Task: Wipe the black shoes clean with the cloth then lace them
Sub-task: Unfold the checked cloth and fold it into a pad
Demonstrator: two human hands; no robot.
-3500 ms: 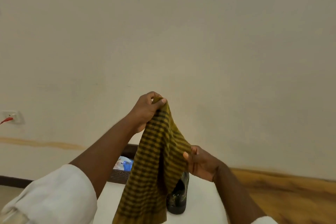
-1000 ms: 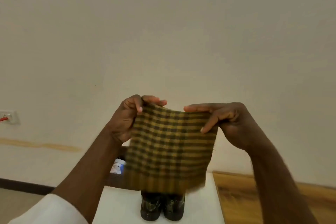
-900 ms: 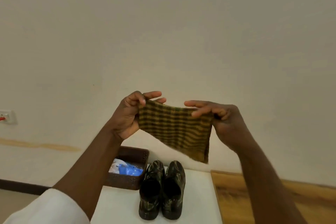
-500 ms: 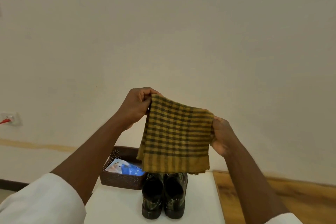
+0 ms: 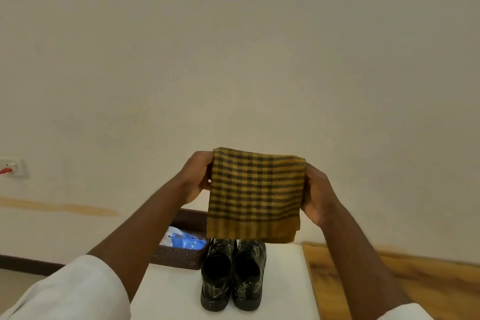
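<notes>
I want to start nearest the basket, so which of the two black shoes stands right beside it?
The left shoe: its side is next to the brown basket, while the right shoe stands beyond it.

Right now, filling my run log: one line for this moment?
both hands hold folded cloth | above shoes | wiping not begun

One head-worn view looks forward and slightly down from above the arms. The wall (image 5: 233,47) fills the upper half; the hands meet at centre, close to the lens. The table (image 5: 283,280) sits low in frame, cut off by the bottom edge.
</notes>
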